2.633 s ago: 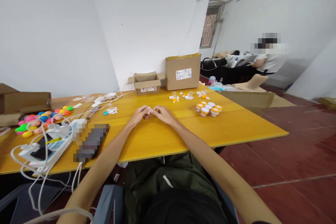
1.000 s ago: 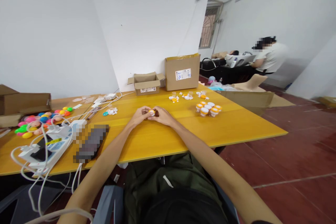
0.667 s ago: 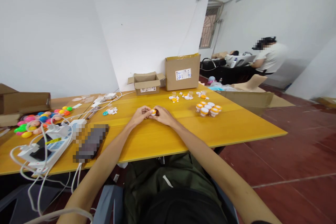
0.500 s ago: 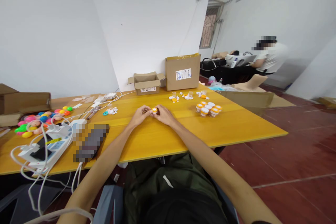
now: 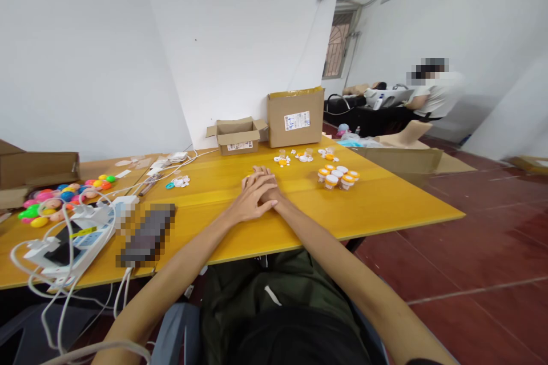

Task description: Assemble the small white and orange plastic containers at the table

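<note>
Centrally, your left hand [image 5: 252, 198] lies flat, fingers extended, on top of your right hand [image 5: 269, 193], the two stacked and pressed together on the table [image 5: 385, 208]. The right hand is mostly covered, so whether it is spread or curled around something cannot be told, and nothing shows between the palms. Anything being pressed would sit directly under the stack, at mid-table just ahead of you.

If you are bearing down here, keep the load vertical through both wrists and the upper palm square over the lower, so a small part beneath does not tip or skid on the smooth top.

Near your right hand stands a cluster of capped jars [image 5: 338, 177]; keep that forearm clear of them. Beyond lie loose caps [image 5: 305, 156] and two boxes [image 5: 295, 117]. To your left are cables [image 5: 64, 222] and coloured balls [image 5: 64, 194]. Another person [image 5: 434, 97] sits well apart.
</note>
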Demonstrator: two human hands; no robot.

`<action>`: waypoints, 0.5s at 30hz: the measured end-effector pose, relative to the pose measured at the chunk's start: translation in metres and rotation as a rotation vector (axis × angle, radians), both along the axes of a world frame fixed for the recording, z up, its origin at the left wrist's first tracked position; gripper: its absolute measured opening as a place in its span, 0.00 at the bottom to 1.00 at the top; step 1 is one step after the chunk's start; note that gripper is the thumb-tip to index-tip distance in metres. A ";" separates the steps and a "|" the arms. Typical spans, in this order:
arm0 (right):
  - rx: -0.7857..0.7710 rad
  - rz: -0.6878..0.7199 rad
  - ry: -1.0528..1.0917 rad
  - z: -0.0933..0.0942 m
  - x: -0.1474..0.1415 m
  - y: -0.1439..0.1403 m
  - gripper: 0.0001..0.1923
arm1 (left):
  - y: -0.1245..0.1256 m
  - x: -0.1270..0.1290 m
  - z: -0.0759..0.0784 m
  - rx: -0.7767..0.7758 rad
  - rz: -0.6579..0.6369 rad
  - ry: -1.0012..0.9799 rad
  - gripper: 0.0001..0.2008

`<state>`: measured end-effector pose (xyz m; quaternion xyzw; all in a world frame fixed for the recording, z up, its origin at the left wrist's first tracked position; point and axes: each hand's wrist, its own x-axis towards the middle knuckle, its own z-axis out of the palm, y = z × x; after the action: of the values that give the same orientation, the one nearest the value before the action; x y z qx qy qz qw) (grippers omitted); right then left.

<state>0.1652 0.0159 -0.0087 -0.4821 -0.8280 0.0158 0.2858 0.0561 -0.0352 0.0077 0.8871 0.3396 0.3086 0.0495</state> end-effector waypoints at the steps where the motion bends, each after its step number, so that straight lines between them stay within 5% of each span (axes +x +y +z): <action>1: -0.011 -0.012 0.001 0.000 0.000 -0.001 0.12 | 0.002 -0.001 -0.001 0.000 0.000 0.000 0.19; 7: -0.029 -0.055 -0.028 0.003 -0.005 -0.009 0.18 | 0.006 -0.006 -0.001 0.010 0.004 -0.008 0.20; 15: 0.238 -0.063 -0.065 -0.019 -0.011 -0.006 0.29 | -0.006 0.001 0.004 0.078 -0.042 0.111 0.20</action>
<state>0.1545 0.0102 -0.0275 -0.4709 -0.8174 -0.1071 0.3142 0.0566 -0.0414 0.0119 0.9110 0.3109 0.2710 0.0024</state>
